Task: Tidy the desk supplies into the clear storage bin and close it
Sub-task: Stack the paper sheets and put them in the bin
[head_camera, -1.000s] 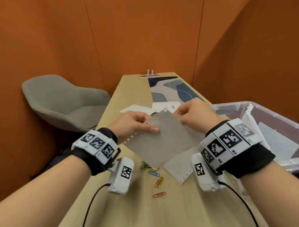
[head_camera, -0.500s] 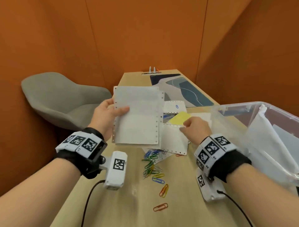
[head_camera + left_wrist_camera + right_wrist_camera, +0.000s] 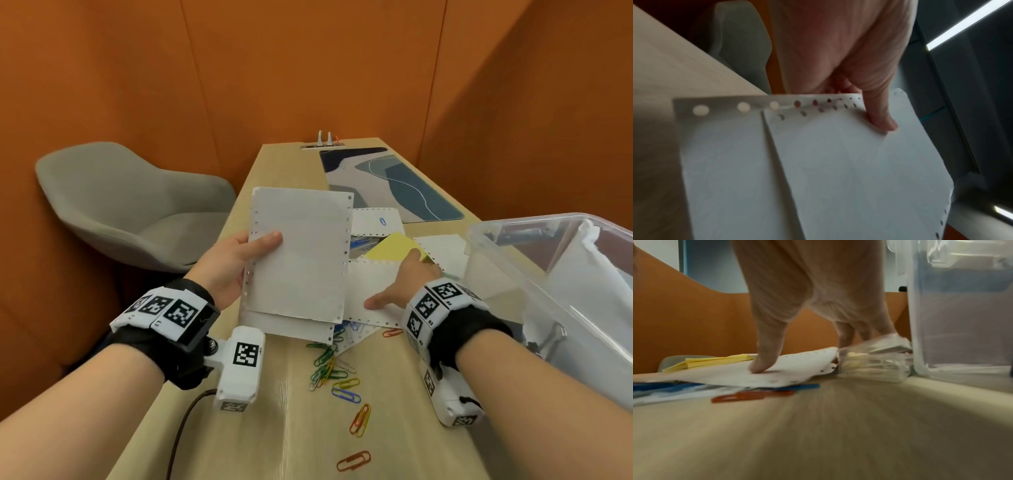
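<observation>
The loose perforated sheet [image 3: 373, 291] I want next lies flat on the worktop [image 3: 291, 428] at about 1 o'clock from me, its long axis running roughly 9 to 3, with a yellow notepad [image 3: 390, 245] just beyond it at 12. My right hand [image 3: 406, 284] is the nearer one: it rests on that sheet with fingers spread, the thumb pressing down on the paper, so the fingers are apart and not yet curled round anything. My left hand [image 3: 233, 270] sits at 9 o'clock of it, clamped on a stack of punched sheets [image 3: 298, 257] held upright, thumb on the front face and fingers behind the perforated edge. The clear storage bin [image 3: 507, 274] stands open at 3 o'clock, close beside the right hand, with paper already inside. Coloured paper clips [image 3: 337, 373] lie scattered at 6 o'clock of the sheet, some partly under it.

Against half a second ago, the left hand's stack has scarcely moved, while the right hand has gone from touching the sheet's far edge to lying flat upon it. I judge the sheet must be slid or pinched toward 9 to join the stack.
</observation>
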`<state>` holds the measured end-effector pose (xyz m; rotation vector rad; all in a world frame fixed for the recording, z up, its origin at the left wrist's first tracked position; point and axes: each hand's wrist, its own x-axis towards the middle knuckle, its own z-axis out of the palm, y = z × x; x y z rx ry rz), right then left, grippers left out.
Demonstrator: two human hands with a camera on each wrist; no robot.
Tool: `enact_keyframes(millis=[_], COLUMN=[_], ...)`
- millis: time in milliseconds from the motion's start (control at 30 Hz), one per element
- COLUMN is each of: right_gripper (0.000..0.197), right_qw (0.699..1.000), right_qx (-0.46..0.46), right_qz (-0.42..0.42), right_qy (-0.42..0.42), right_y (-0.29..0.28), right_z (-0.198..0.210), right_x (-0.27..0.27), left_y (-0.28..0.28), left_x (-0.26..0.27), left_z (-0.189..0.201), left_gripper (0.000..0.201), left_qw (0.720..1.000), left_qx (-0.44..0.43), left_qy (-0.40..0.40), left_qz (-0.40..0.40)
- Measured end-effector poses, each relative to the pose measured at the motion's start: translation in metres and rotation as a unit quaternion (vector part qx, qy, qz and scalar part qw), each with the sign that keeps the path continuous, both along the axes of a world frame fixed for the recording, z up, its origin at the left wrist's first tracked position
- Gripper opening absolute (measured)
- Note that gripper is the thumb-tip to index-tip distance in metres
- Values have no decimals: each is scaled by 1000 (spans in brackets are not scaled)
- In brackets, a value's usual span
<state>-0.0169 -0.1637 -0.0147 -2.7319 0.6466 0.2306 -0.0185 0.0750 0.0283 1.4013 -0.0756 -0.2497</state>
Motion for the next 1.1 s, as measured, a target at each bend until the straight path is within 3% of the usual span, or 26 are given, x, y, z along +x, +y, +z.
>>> enact_keyframes(millis=[133,200,300,400,500,567,700,800,933,1100], right_gripper=[66,35,12,6,8,7,15,39,31,34], right_qw=[984,963,919,882,848,832,808,801,796,824], right_qx=[101,140,246,310,375,404,430,470,504,472], right_qz=[-14,28,109,112,104,106,126,129,163,180], right_qy=[-148,-228,-288,-337,-359,-365,-382,-349,-294,-257], right_y=[4,5,5,4,5,6,9,8,1,1], right_z=[5,10,24,40,55,62,69,72,69,55], right_x=[-4,-10,-20,-25,-33,-36,-45,-49,-53,-57], left_y=[-3,-8,-18,-31,-45,-49,-56,-56,-47,-35], left_x=[2,2,4,9,6,6,0,-5,-3,-3], left_z=[0,3,14,21,23,21,22,25,28,29], left_gripper=[41,40,30,29,16,22,25,23,25,32], left_qw=[998,991,974,956,952,945,952,962,979,980], left_qx=[40,95,169,225,222,226,169,119,-10,-40], left_qy=[-32,-67,-112,-160,-197,-235,-253,-241,-185,-156], left_qz=[-34,-62,-102,-98,-72,-33,25,57,84,120])
